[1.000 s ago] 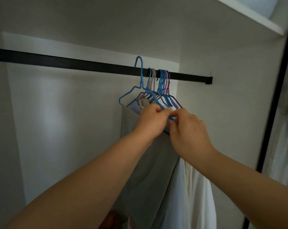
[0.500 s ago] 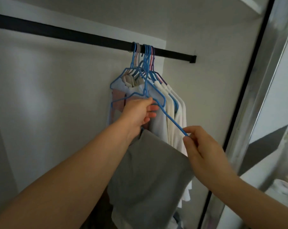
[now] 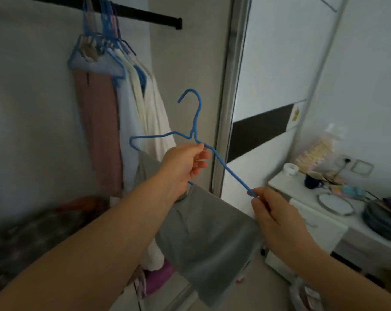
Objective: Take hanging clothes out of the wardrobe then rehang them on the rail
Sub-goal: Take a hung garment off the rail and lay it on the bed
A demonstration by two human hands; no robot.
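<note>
1. Wardrobe (image 3: 190,63) holds pink, pale-blue and cream clothes (image 3: 122,104) on its black rail (image 3: 145,15).
2. Grey garment (image 3: 208,239) on blue hanger (image 3: 195,122), hooked on the rail half a second ago, is now off it, outside.
3. Left hand (image 3: 183,167) grips the hanger's neck; right hand (image 3: 277,218) pinches its end.

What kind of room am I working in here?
Likely a bedroom, at a built-in wardrobe: a black rail carries clothes on hangers, a sliding door frame stands beside it, and a cluttered white cabinet sits at right.
</note>
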